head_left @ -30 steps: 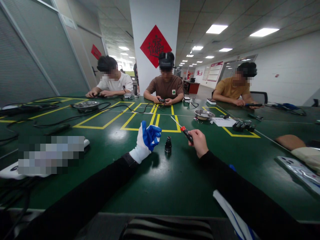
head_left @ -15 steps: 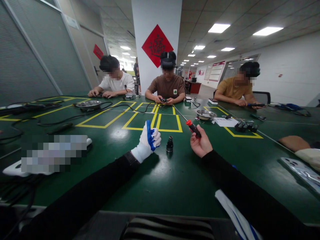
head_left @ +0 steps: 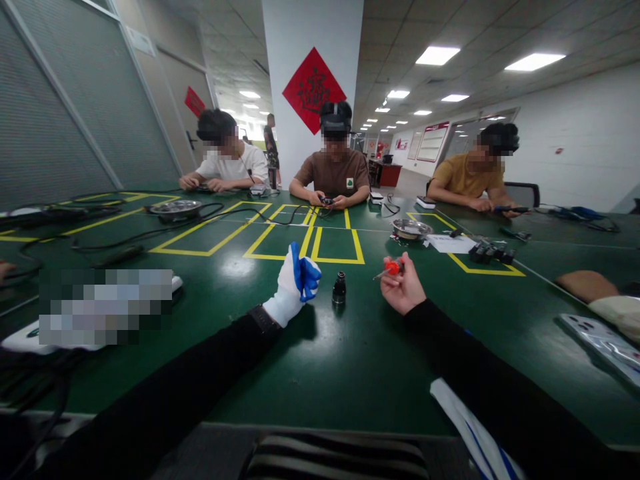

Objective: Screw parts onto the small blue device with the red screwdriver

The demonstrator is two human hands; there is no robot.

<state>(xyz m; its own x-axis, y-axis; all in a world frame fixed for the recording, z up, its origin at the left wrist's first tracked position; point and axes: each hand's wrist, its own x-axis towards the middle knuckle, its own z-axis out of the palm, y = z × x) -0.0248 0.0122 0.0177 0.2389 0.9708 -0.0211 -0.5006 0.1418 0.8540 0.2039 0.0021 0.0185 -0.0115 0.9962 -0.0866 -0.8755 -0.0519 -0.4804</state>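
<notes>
My left hand wears a white glove with blue-coated palm and fingers. Its fingers are curled in and the thumb points up, with nothing showing in them. Bare fingers of my right hand hold a screwdriver with a red-collared handle. Its shaft now points towards me and to the left, blurred, and most of the handle is hidden. On the table between the two hands stands a small black stepped cylindrical part, upright and touched by neither.
The green table carries yellow tape outlines. Steel bowls and black parts lie further off. A pixelated white device is at left, a phone at right. Near my right forearm lies a white-blue glove. Three people sit opposite.
The screwdriver has turned in my right hand: its shaft pointed away up and left before, and now it points towards me. The left hand and the black part have stayed in place.
</notes>
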